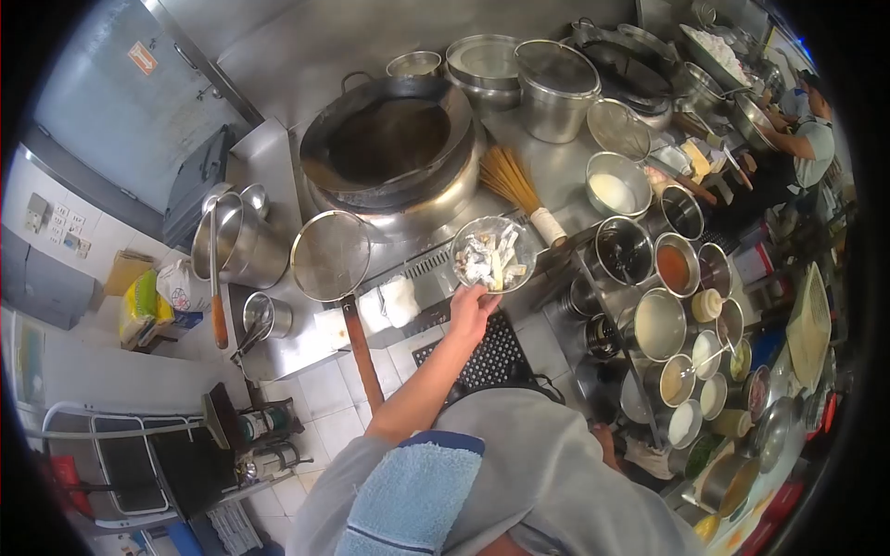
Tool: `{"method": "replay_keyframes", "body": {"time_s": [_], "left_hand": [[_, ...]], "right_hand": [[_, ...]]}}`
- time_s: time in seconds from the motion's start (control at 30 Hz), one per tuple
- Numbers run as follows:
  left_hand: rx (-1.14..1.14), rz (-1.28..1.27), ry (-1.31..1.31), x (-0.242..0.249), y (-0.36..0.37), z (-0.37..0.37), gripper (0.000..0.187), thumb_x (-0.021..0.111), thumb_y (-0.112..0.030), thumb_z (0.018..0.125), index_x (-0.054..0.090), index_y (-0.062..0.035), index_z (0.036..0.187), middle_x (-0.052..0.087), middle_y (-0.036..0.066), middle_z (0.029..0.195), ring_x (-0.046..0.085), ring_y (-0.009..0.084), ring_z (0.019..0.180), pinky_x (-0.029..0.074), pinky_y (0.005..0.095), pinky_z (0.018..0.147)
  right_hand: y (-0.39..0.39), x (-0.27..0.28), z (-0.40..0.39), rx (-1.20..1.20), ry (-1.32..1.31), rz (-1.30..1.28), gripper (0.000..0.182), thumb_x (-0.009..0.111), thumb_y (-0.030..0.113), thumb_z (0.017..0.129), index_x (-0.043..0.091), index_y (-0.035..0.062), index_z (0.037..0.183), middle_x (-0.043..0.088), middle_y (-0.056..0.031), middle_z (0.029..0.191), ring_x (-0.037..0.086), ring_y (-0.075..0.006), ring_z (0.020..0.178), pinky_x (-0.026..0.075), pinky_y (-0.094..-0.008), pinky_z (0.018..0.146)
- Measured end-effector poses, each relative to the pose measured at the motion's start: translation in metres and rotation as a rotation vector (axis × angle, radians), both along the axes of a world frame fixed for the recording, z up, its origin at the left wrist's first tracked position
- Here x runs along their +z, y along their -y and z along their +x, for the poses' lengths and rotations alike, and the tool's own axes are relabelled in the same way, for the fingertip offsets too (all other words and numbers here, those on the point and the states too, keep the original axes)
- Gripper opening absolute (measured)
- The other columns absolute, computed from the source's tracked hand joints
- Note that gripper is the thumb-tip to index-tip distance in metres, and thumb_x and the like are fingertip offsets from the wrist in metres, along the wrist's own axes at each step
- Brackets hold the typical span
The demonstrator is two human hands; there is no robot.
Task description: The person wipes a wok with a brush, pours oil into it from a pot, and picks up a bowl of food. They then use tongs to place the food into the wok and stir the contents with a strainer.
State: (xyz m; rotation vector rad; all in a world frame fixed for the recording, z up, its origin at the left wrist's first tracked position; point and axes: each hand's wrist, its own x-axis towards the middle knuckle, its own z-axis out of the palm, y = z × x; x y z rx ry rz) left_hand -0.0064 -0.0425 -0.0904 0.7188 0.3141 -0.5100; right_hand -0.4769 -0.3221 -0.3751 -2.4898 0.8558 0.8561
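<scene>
My left hand (pixel 471 313) grips the near rim of a clear bowl (pixel 525 268), its thumb over the edge and its fingers underneath. Pale, floury-looking strips and chunks (pixel 491 255) lie in the bowl; I cannot make out what food they are. The bowl is held in front of the stove's edge. A large dark wok (pixel 389 134) sits on the burner beyond it. Part of my right arm or hand (pixel 607 447) shows low beside my body, near the shelf of containers, with its fingers hidden.
A wire strainer (pixel 331 257) lies at the left, its wooden handle sticking out over the counter edge. A bamboo brush (pixel 514 185) rests right of the wok. Several seasoning pots (pixel 660 324) crowd the right side. A co-worker (pixel 814 139) stands at the far right.
</scene>
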Motion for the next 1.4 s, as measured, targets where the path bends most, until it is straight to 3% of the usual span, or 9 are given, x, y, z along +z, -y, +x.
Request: {"method": "replay_keyframes", "body": {"time_s": [0.2, 0.47, 0.63, 0.7, 0.8, 0.9, 0.97, 1.23, 1.4], "left_hand": [[0.087, -0.033, 0.027, -0.016, 0.015, 0.014, 0.019, 0.057, 0.001, 0.089, 0.052, -0.0018, 0.107, 0.061, 0.01, 0.108, 0.063, 0.0236, 0.1, 0.053, 0.0453, 0.099], [-0.036, 0.025, -0.063, -0.038, 0.014, 0.028, 0.018, 0.061, -0.001, 0.089, 0.05, -0.0045, 0.102, 0.056, 0.008, 0.104, 0.056, 0.021, 0.093, 0.054, 0.0445, 0.096], [-0.077, 0.051, -0.15, -0.038, 0.01, 0.03, 0.019, 0.063, -0.006, 0.09, 0.053, -0.0039, 0.106, 0.056, 0.009, 0.105, 0.057, 0.0225, 0.1, 0.054, 0.0422, 0.094], [-0.085, 0.047, -0.154, -0.038, 0.009, 0.028, 0.02, 0.063, -0.007, 0.09, 0.053, -0.0038, 0.107, 0.056, 0.009, 0.106, 0.058, 0.0229, 0.101, 0.055, 0.0416, 0.093], [-0.074, 0.054, -0.146, -0.038, 0.012, 0.029, 0.02, 0.063, -0.008, 0.09, 0.053, -0.0042, 0.106, 0.056, 0.009, 0.106, 0.058, 0.0229, 0.101, 0.055, 0.0411, 0.092], [-0.007, 0.108, -0.134, -0.022, 0.017, 0.021, 0.02, 0.064, -0.009, 0.09, 0.053, -0.005, 0.106, 0.056, 0.008, 0.105, 0.058, 0.0228, 0.101, 0.056, 0.0401, 0.089], [-0.021, 0.094, -0.13, -0.024, 0.015, 0.018, 0.02, 0.064, -0.009, 0.09, 0.054, -0.0054, 0.106, 0.057, 0.008, 0.104, 0.058, 0.0227, 0.101, 0.055, 0.0401, 0.088], [-0.131, 0.031, -0.255, -0.028, 0.006, 0.021, 0.02, 0.068, -0.014, 0.09, 0.055, -0.0048, 0.103, 0.059, 0.011, 0.106, 0.059, 0.0254, 0.1, 0.054, 0.0415, 0.087], [-0.217, 0.006, -0.273, -0.034, -0.003, 0.026, 0.029, 0.07, -0.018, 0.09, 0.05, -0.0032, 0.105, 0.057, 0.014, 0.105, 0.059, 0.026, 0.098, 0.055, 0.0416, 0.084]], "right_hand": [[0.034, -0.017, 0.01, 0.173, 0.138, -0.062, 0.016, 0.057, 0.018, 0.086, 0.067, 0.006, 0.091, 0.065, -0.0162, 0.08, 0.065, -0.0332, 0.074, 0.053, -0.0411, 0.066], [0.062, -0.027, 0.054, 0.421, 0.36, -0.164, 0.017, 0.059, 0.021, 0.083, 0.067, 0.0054, 0.086, 0.065, -0.0182, 0.083, 0.065, -0.0374, 0.077, 0.052, -0.0448, 0.069], [0.067, -0.026, 0.081, 0.531, 0.576, -0.235, 0.018, 0.061, 0.022, 0.082, 0.067, 0.0051, 0.083, 0.066, -0.0195, 0.086, 0.064, -0.04, 0.079, 0.052, -0.0472, 0.071], [0.079, -0.058, 0.09, 0.462, 0.553, -0.112, 0.015, 0.061, 0.02, 0.08, 0.065, 0.0053, 0.08, 0.064, -0.0191, 0.082, 0.064, -0.0392, 0.076, 0.053, -0.0468, 0.069], [0.083, -0.097, 0.091, -0.013, 0.566, 0.29, 0.011, 0.062, 0.016, 0.077, 0.064, 0.0056, 0.08, 0.062, -0.0187, 0.078, 0.063, -0.038, 0.076, 0.053, -0.0463, 0.07], [0.07, -0.049, 0.096, 0.557, 0.266, -0.12, 0.021, 0.068, 0.028, 0.076, 0.068, 0.0087, 0.082, 0.065, -0.016, 0.089, 0.064, -0.0339, 0.085, 0.053, -0.045, 0.074], [0.061, -0.035, 0.093, 0.665, 0.171, -0.19, 0.027, 0.072, 0.037, 0.075, 0.071, 0.0108, 0.084, 0.067, -0.0141, 0.096, 0.065, -0.0311, 0.091, 0.052, -0.0442, 0.076], [0.045, -0.076, 0.023, 0.342, 0.154, -0.133, 0.019, 0.07, 0.024, 0.071, 0.071, 0.0064, 0.08, 0.069, -0.0166, 0.088, 0.068, -0.0343, 0.086, 0.055, -0.0441, 0.077], [0.017, -0.024, 0.043, 0.228, 0.116, -0.203, 0.019, 0.069, 0.018, 0.068, 0.071, 0.0053, 0.082, 0.069, -0.0162, 0.086, 0.068, -0.0342, 0.082, 0.056, -0.0439, 0.074]]}}
